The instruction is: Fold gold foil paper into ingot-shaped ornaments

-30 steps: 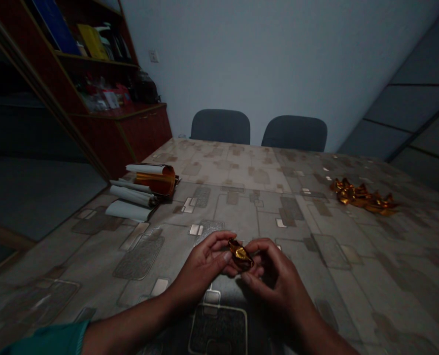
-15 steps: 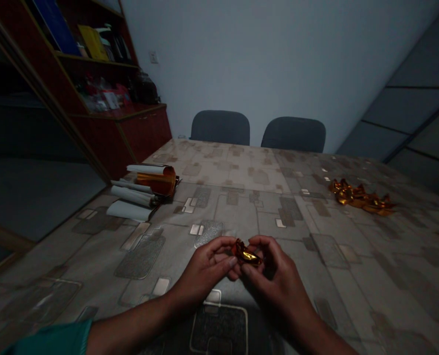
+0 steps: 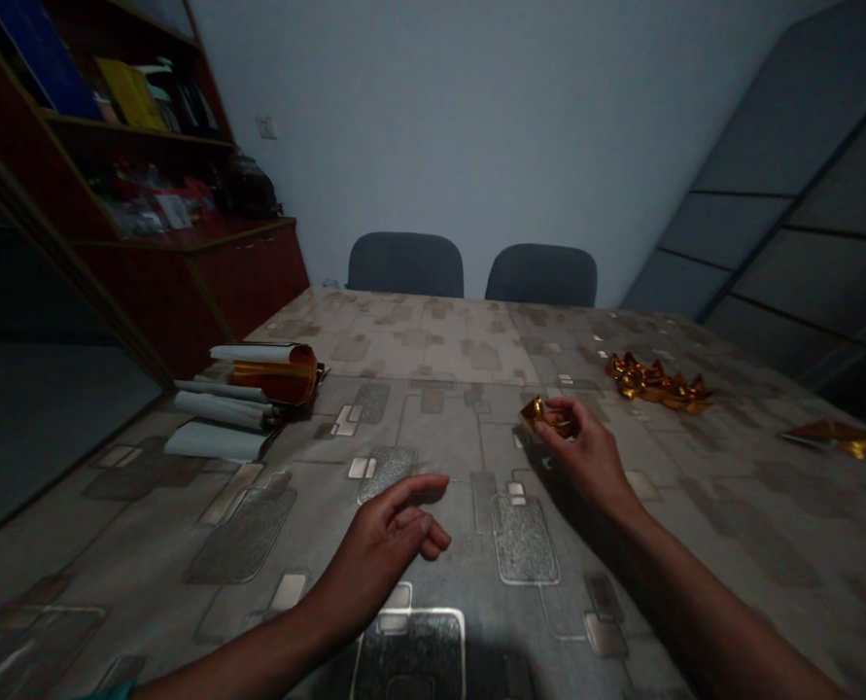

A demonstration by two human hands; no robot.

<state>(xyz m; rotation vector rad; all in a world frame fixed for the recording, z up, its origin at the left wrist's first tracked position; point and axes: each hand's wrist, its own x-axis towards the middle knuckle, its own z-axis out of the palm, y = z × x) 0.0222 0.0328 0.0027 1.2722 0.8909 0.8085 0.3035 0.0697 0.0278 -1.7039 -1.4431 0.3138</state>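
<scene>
Evidently, the right hand (image 3: 587, 445) is pinching a gold foil piece (image 3: 532, 413) over the table (image 3: 443, 437); the left hand (image 3: 393, 533), fingers loosely parted, is holding nothing. It is likely feeling light, slick and crushable (best gripped softly, at its ends).

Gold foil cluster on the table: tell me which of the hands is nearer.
Right hand: just in front and left of the gold cluster; left hand: farther left and nearer the camera.

Right arm (image 3: 695, 588) reaches forward, fingers (image 3: 558, 442) pinched; left fingers (image 3: 419, 484) curl loosely.
</scene>
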